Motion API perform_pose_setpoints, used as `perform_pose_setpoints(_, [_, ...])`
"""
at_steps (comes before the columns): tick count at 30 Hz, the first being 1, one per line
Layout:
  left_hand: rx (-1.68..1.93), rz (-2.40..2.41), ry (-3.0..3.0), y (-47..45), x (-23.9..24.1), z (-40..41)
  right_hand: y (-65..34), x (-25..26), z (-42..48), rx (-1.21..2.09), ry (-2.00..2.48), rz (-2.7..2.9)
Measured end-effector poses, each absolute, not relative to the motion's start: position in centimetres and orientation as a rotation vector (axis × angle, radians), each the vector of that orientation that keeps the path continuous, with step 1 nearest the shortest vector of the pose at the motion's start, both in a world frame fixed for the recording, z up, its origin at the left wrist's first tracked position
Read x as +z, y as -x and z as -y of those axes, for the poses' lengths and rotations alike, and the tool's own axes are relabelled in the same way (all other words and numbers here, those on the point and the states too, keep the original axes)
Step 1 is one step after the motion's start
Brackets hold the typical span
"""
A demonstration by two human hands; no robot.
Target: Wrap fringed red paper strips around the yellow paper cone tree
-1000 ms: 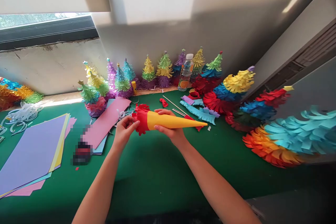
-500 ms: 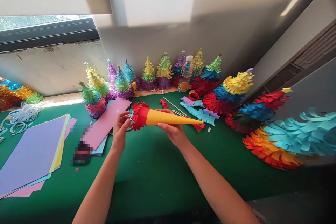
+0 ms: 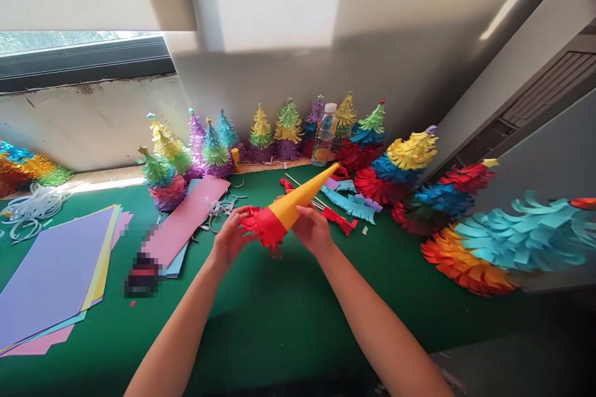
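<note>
Currently hands (image 3: 316, 231) hold yellow cone (image 3: 305, 195); bottle label (image 3: 323, 144) illegible.

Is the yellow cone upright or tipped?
Tipped: the yellow cone slants, its tip toward the picture's upper right, red fringed end lower left.

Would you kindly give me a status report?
Left hand at red fringe; right hand holding yellow cone, tip pointing away rightward. Blue fringed strip beyond right hand.
</note>
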State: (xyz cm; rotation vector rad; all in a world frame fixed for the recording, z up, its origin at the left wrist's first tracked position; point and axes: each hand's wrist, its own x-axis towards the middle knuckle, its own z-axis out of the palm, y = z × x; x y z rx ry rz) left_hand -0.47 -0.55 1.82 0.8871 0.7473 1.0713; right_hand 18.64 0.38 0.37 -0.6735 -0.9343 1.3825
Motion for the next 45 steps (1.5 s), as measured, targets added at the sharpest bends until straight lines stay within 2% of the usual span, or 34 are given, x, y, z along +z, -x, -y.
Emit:
perform_pose_setpoints(3, [0.974,-0.730,-0.841,-0.2,1.9,1.1,-18.4,0.5,-0.2,1.408,0.675,0.935])
perform_pose_setpoints(10, [1.078,-0.836,-1.032,0.2,1.7,0.6,-17.7,1.0,0.1,1.392,0.727,1.055])
perform_pose_setpoints(21, [1.024,-0.928,-1.563,-0.8,1.9,1.6,-17.1,-0.1,0.8,1.013,0.989,1.370])
perform_pose_setpoints(30, [1.033,-0.873,-1.363,-0.2,1.9,0.9,-17.3,1.6,1.4,1.147,0.858,1.484])
perform_pose_setpoints(35, [1.179,-1.041,-1.744,-0.2,1.8,1.3,-17.0,1.1,1.3,0.943,0.977,1.469])
perform_pose_setpoints(39, [1.112,-1.056,-2.003,-0.9,1.0,1.8,-16.6,0.6,1.5,0.700,1.133,1.476])
perform_pose_setpoints(45, [1.110,-1.180,-2.029,-2.2,-0.2,2.3,-16.1,0.1,2.1,0.532,1.231,1.548])
